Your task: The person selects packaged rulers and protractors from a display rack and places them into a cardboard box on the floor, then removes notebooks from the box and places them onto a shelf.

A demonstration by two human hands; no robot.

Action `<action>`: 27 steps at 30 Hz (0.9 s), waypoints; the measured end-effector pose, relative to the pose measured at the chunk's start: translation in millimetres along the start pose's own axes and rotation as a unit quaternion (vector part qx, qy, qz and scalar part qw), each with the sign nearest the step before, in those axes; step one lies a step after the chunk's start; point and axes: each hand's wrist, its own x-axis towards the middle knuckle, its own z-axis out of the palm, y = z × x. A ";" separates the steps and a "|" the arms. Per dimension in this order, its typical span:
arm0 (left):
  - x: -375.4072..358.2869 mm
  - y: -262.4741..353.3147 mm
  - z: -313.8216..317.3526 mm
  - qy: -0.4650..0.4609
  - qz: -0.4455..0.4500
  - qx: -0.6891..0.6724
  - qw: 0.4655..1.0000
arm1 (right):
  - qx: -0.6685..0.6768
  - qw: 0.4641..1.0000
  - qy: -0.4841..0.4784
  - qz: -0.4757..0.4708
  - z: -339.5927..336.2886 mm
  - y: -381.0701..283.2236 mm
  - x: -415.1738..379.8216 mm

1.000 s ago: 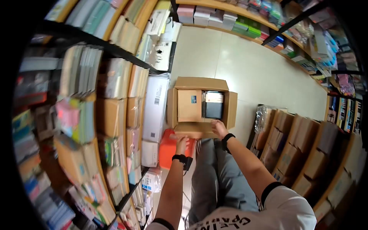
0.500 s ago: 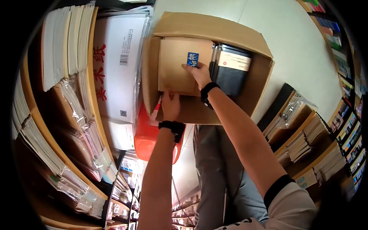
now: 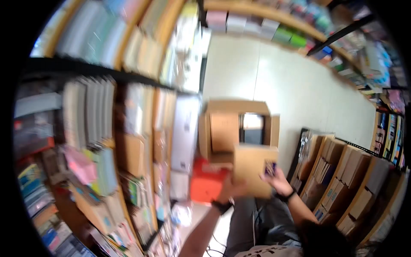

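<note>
A kraft-brown notebook (image 3: 253,169) is lifted between my two hands, over my lap and partly in front of the box. My left hand (image 3: 231,187) is closed on its lower left edge. On the right edge, my right hand (image 3: 280,183) grips it, thumb on the cover beside a small dark blue patch (image 3: 269,168) with pale marks. Beyond it sits an open cardboard box (image 3: 237,106) on the floor. Inside lie another brown notebook (image 3: 224,132) on the left and a black notebook (image 3: 253,137) with a pale band on the right. Motion blurs the view.
A red stool (image 3: 207,182) stands beside the box at the left. Tall shelves of paper and notebooks (image 3: 92,111) line the left. Low racks of notebooks (image 3: 338,175) stand at the right, and another stocked shelf (image 3: 252,25) runs along the back. Pale tiled floor (image 3: 278,73) lies behind the box.
The brown notebook has come up out of the box toward my body, held by both hands. My view has pulled back, showing more shelves and floor.
</note>
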 end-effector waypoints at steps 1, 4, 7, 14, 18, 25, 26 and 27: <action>-19.6 -6.2 10.4 -0.105 -0.018 0.067 0.992 | -0.020 1.000 0.010 -0.014 -13.0 -26.6 -44.5; -92.3 16.3 103.4 -0.144 0.002 0.142 0.979 | -0.034 0.998 0.033 -0.031 -30.3 -86.7 -157.8; -142.4 39.2 170.6 -0.169 0.001 0.109 0.980 | -0.053 0.983 0.118 -0.133 -8.8 -143.0 -263.0; -292.1 97.0 318.1 -0.500 0.052 0.242 0.830 | 0.037 0.752 0.413 -0.513 68.6 -120.7 -438.5; -392.7 45.1 344.2 -0.575 0.163 0.433 0.675 | 0.031 0.596 0.599 -0.534 126.1 -43.7 -588.1; -504.5 -110.7 312.2 -0.719 -0.022 0.477 0.506 | 0.171 0.299 0.810 -0.475 243.7 147.5 -695.8; -518.4 -145.1 314.2 -0.722 -0.038 0.478 0.499 | 0.187 0.245 0.826 -0.472 255.0 164.3 -716.6; -502.4 -194.1 315.0 -0.730 -0.025 0.467 0.499 | 0.183 0.214 0.847 -0.451 251.8 189.7 -720.5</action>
